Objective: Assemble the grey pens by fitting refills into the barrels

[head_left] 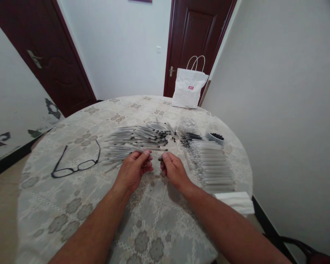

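My left hand (134, 169) and my right hand (172, 169) meet over the middle of a round table (71, 205) with a flowered cloth. Both pinch the ends of one thin grey pen barrel (154, 155) held level between them. Just beyond the hands lies a heap of assembled pens (137, 141) with black tips. To the right, a row of clear pen tubes (213, 165) lies side by side. A bundle of black refills (191, 138) and a small dish of black caps (216, 136) sit behind that row.
Black-framed glasses (77, 165) lie open on the left of the table. A white paper bag (189, 88) stands at the far edge, before a dark door. White folded paper (236, 201) lies at the right rim. A dark chair (302, 247) shows at bottom right.
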Action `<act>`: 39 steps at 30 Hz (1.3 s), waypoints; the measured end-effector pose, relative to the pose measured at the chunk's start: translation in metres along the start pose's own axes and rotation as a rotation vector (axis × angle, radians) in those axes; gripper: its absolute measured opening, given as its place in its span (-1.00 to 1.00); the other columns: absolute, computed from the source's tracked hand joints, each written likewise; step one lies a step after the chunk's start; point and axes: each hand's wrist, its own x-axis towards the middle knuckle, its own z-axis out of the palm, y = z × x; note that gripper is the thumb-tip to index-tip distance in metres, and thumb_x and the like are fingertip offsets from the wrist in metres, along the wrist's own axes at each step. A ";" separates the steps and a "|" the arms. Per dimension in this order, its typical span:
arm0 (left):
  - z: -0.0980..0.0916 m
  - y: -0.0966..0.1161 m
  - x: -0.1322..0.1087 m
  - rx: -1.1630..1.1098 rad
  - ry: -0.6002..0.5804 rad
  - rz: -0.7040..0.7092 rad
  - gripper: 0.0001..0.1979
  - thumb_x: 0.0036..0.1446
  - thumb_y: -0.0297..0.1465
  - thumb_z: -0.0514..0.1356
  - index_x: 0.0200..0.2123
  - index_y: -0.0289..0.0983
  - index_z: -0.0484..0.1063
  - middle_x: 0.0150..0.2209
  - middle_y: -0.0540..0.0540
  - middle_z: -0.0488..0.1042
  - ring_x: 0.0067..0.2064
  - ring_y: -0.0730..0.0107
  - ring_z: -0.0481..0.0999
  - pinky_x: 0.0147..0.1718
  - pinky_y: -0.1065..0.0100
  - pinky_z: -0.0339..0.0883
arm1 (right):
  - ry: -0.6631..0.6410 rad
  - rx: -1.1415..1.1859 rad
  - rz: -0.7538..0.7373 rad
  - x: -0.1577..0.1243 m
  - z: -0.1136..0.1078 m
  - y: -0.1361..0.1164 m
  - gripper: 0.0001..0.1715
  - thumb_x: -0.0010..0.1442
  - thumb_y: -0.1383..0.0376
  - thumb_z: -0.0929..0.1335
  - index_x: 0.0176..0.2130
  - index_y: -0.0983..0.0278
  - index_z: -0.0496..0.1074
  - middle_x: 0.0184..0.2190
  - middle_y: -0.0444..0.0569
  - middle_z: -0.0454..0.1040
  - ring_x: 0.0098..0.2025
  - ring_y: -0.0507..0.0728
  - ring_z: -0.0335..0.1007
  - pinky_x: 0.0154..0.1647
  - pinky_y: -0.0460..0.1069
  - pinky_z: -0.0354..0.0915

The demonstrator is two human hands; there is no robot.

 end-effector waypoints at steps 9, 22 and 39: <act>0.000 0.001 0.001 0.004 0.070 -0.027 -0.65 -0.02 -0.22 0.45 -0.28 -0.37 0.53 -0.37 -0.10 0.58 -0.44 0.44 0.54 -0.44 0.40 0.48 | -0.037 0.033 -0.007 0.005 -0.002 0.002 -0.50 0.34 -0.09 0.27 -0.39 0.24 0.34 -0.58 -0.22 0.31 -0.60 -0.02 0.21 -0.58 -0.11 0.15; 0.001 0.002 -0.002 -0.135 0.048 -0.027 -0.75 0.04 -0.31 0.42 -0.33 -0.38 0.51 -0.39 -0.12 0.59 -0.45 0.42 0.57 -0.47 0.41 0.48 | 0.048 0.027 -0.103 0.000 -0.003 0.005 -0.52 0.37 -0.09 0.24 -0.24 0.25 0.44 -0.40 -0.08 0.46 -0.49 0.03 0.32 -0.48 -0.06 0.26; 0.001 0.002 -0.003 -0.104 0.018 -0.033 -0.75 0.06 -0.32 0.40 -0.26 -0.38 0.54 -0.39 -0.12 0.57 -0.45 0.42 0.55 -0.48 0.41 0.47 | 0.041 -0.096 -0.092 0.000 -0.002 0.003 -0.47 0.40 -0.08 0.20 -0.39 0.22 0.36 -0.56 -0.16 0.33 -0.55 0.04 0.23 -0.53 -0.06 0.17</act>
